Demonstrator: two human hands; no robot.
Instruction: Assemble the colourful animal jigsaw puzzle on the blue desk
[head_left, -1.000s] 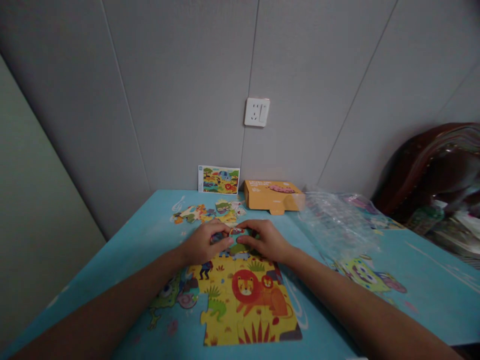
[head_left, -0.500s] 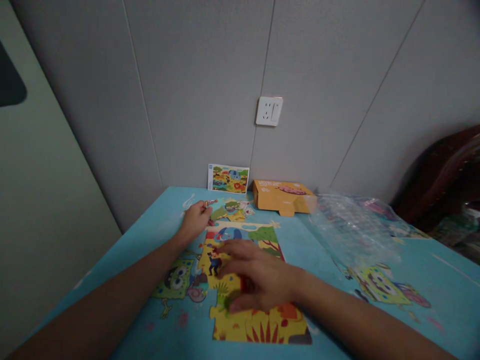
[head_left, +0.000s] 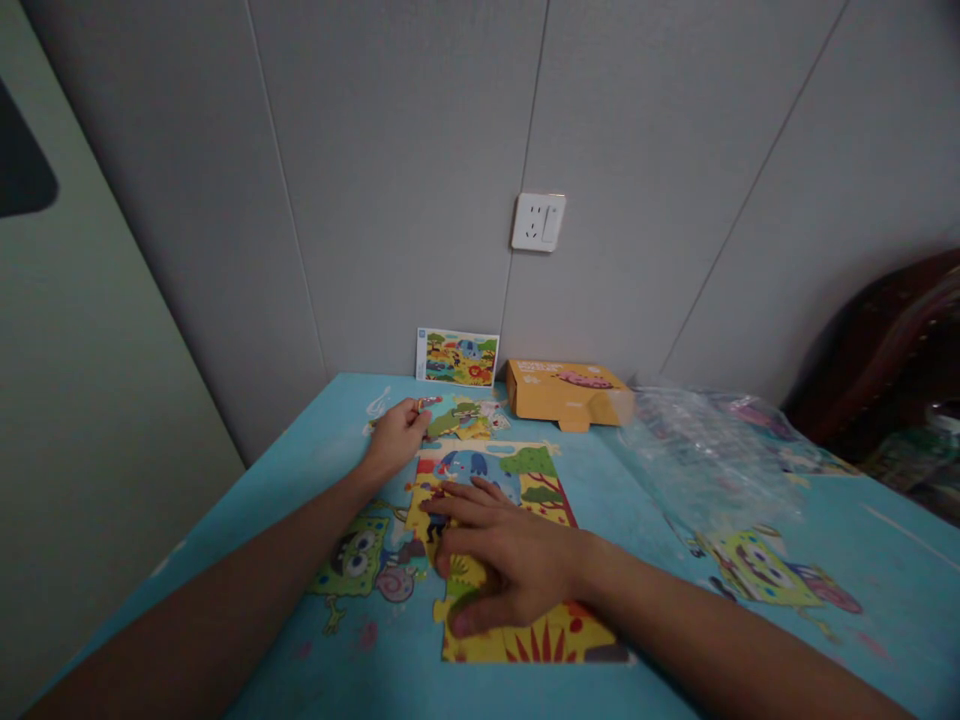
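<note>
A partly joined jigsaw puzzle (head_left: 540, 490) with an elephant, trees and yellow ground lies on the blue tablecloth in front of me. My right hand (head_left: 510, 560) rests on it, palm down with the fingers spread, covering its middle. Farther back and to the left, my left hand (head_left: 399, 435) pinches a small colourful puzzle piece (head_left: 429, 402) between thumb and fingertips. Beside that hand is a pile of loose puzzle pieces (head_left: 469, 422), overlapping one another.
A picture card (head_left: 457, 358) leans on the wall behind the pile. To its right lies an orange box (head_left: 566, 393) with a flap out, then a crumpled clear plastic bag (head_left: 705, 450). A wall socket (head_left: 538, 222) is above. Cartoon figures are printed on the tablecloth (head_left: 300, 620).
The joined puzzle has slid slightly away from me and to the right under my right hand, which now lies flatter. My left hand has shifted slightly right with the piece.
</note>
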